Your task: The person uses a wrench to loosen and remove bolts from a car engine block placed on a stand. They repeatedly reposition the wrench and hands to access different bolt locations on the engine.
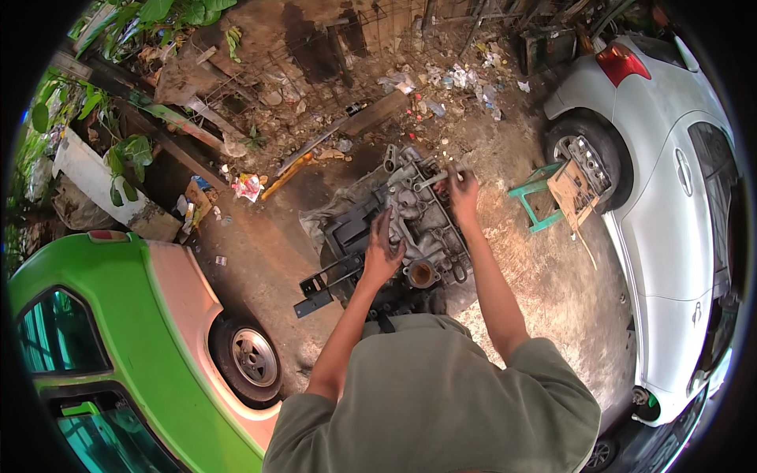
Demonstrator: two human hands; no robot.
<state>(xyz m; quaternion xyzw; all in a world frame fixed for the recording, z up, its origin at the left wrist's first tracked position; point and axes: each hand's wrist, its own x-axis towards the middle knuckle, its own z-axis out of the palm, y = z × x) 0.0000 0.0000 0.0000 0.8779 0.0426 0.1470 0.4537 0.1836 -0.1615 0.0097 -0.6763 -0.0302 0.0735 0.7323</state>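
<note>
A dirty grey metal engine (426, 217) lies on the ground in front of me. My left hand (382, 254) rests on its left side, fingers stretched out and apart against the metal. On the far right side, my right hand (462, 191) is closed around a silver wrench (430, 182), whose other end reaches left over the engine top. A round opening with a brownish inside (421, 273) faces up near me. Black brackets (314, 295) stick out at the engine's left, beside a dark box-shaped cover (352, 231). The right fingertips are partly hidden.
A green car (150, 315) with a peach panel stands at left, a silver car (646, 158) at right. By its wheel, a green stool (536, 197) with a wooden board bears a metal engine part (590, 165). Litter and a plank (378, 113) lie beyond the engine.
</note>
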